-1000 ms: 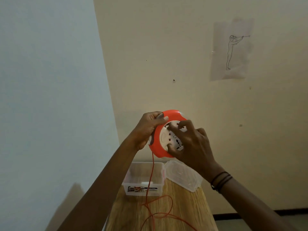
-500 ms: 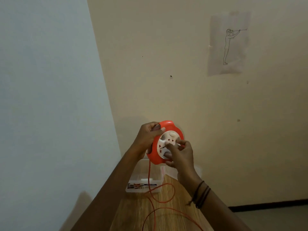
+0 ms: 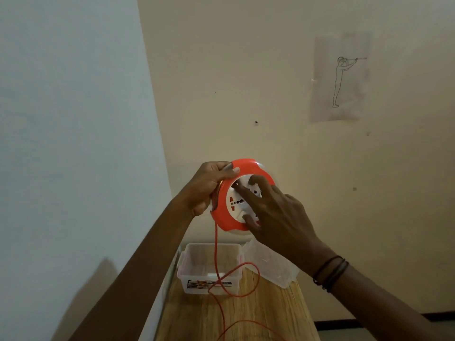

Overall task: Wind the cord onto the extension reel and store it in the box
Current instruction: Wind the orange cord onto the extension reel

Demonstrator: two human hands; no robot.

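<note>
Holding the orange extension reel up in front of the wall, we had our left hand clamped around its left rim, thumb on the front edge. Our right hand lay spread on the white socket face, fingertips pressing it, not closed around anything. Orange cord hung from the reel's lower left, looping over the clear plastic box on the wooden table. Lid leaned just beside the box.
</note>
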